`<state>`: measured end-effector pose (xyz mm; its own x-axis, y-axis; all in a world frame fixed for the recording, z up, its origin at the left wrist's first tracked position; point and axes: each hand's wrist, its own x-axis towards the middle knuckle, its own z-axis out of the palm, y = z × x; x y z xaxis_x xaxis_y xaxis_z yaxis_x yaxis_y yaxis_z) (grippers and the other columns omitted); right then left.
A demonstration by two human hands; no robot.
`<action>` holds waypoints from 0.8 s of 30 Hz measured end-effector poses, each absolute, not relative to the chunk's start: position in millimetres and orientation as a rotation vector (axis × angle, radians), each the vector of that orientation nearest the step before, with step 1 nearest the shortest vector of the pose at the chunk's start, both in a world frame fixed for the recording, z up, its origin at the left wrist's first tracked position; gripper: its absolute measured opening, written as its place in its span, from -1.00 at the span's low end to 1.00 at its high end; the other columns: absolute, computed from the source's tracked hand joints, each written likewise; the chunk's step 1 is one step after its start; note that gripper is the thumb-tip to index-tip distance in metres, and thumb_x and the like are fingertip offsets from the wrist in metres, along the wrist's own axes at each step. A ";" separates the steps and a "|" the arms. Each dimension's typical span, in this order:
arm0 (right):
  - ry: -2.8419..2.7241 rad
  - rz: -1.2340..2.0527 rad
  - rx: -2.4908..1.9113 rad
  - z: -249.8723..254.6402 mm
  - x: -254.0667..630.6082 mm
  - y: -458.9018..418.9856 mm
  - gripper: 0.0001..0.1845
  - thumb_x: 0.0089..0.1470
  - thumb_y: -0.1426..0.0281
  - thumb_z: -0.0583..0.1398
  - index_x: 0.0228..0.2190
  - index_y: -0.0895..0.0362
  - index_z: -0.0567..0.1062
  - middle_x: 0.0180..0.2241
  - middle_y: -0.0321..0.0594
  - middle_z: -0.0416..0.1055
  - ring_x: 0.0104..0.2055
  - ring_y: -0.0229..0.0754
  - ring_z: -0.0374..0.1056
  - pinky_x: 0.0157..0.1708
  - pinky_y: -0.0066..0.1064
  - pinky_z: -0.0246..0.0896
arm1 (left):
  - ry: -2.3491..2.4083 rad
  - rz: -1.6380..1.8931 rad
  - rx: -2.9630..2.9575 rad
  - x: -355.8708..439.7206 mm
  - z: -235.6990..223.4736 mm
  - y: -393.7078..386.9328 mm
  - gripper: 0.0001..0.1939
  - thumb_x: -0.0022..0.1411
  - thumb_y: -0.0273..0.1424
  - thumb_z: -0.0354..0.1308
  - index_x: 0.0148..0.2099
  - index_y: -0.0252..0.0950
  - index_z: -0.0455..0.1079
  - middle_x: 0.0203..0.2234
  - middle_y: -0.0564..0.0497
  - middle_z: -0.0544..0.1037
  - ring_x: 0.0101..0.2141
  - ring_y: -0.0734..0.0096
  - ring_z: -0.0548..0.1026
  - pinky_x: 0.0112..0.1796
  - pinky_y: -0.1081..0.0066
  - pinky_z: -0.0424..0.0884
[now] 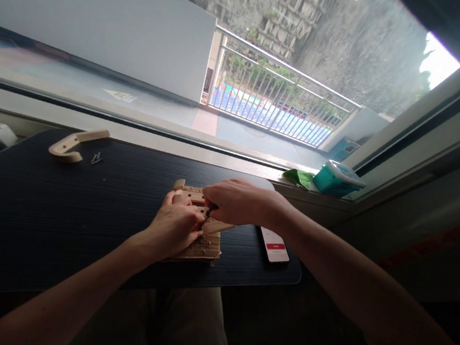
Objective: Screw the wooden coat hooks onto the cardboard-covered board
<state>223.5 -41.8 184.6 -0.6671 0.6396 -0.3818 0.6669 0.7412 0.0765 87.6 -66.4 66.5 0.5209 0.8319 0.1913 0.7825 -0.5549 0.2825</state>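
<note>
My right hand (231, 199) is closed round the handle of a screwdriver (210, 210), most of which the fist hides. The thin shaft slants down to light wooden pieces with dark holes. My left hand (176, 222) is wrapped over the left side of a wooden piece (194, 195), its fingertips close to the tool's tip. Beneath the wood lies a block of corrugated cardboard (204, 251), with wood crumbs scattered on it. One wooden arm (217, 227) sticks out to the right under my right hand. Where the tip meets the wood is too small to make out.
On the black table (83, 217) lie a curved wooden piece (65, 146) and several screws (96, 158). A lit phone (275, 245) rests near the right edge. A teal box (338, 178) and a green leaf-like item (298, 177) sit on the windowsill.
</note>
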 end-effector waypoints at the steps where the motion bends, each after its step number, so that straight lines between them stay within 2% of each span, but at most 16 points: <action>1: 2.565 -0.094 1.017 183.4 223.9 -41.5 -0.82 -0.01 0.43 0.13 -0.32 0.16 0.48 -0.33 -0.14 0.49 -0.30 -0.17 0.37 -0.46 -0.43 0.02 | 1.385 0.456 2.594 87.5 66.6 -66.4 -0.85 0.08 -0.35 0.12 -0.45 -0.19 0.49 -0.39 -0.06 0.56 -0.05 0.05 0.32 0.03 -0.01 0.04; 4: 2.568 -0.090 1.077 182.8 223.7 -41.7 -0.80 0.00 0.37 0.12 -0.32 0.14 0.49 -0.35 -0.14 0.49 -0.31 -0.16 0.36 -0.45 -0.42 0.03 | 1.360 0.477 2.597 86.7 66.3 -66.1 -0.85 0.09 -0.35 0.11 -0.43 -0.18 0.50 -0.38 -0.06 0.56 -0.03 0.04 0.29 0.01 -0.01 0.06; 8: 2.555 -0.116 1.095 189.0 223.2 -44.4 -0.66 -0.04 0.38 0.18 -0.15 0.11 0.43 -0.32 -0.16 0.49 -0.28 -0.17 0.36 -0.42 -0.44 0.05 | 1.332 0.518 2.600 85.5 65.0 -66.0 -0.86 0.08 -0.34 0.11 -0.43 -0.17 0.50 -0.35 -0.04 0.57 -0.03 0.06 0.31 0.00 0.00 0.06; 14: 2.624 -0.111 1.016 189.1 228.6 -44.6 -0.80 -0.02 0.51 0.16 -0.28 0.15 0.46 -0.29 -0.17 0.48 -0.26 -0.19 0.35 -0.42 -0.46 0.03 | 1.391 0.464 2.593 87.0 66.6 -66.3 -0.84 0.08 -0.31 0.11 -0.44 -0.19 0.50 -0.34 -0.06 0.57 -0.05 0.07 0.33 0.01 0.02 0.08; 21: 2.618 -0.095 1.134 180.5 227.9 -46.4 -0.80 0.07 0.40 0.06 -0.29 0.19 0.44 -0.32 -0.08 0.49 -0.30 -0.14 0.37 -0.42 -0.41 0.08 | 1.364 0.447 2.588 87.1 65.6 -65.6 -0.85 0.10 -0.34 0.10 -0.39 -0.14 0.52 -0.34 0.00 0.59 -0.01 0.02 0.30 0.04 -0.05 0.01; 24: 2.618 -0.090 1.132 183.2 227.4 -48.5 -0.74 0.04 0.39 0.10 -0.19 0.17 0.40 -0.32 -0.10 0.49 -0.29 -0.11 0.38 -0.42 -0.40 0.09 | 1.357 0.468 2.588 86.7 64.1 -64.9 -0.86 0.09 -0.34 0.12 -0.36 -0.12 0.52 -0.26 0.00 0.59 -0.01 0.02 0.31 0.04 -0.07 0.01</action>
<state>227.4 -48.5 183.2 -0.6509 0.7037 -0.2849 0.7215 0.6901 0.0560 86.7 -64.9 64.1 0.5333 0.8240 0.1914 0.7666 -0.5664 0.3025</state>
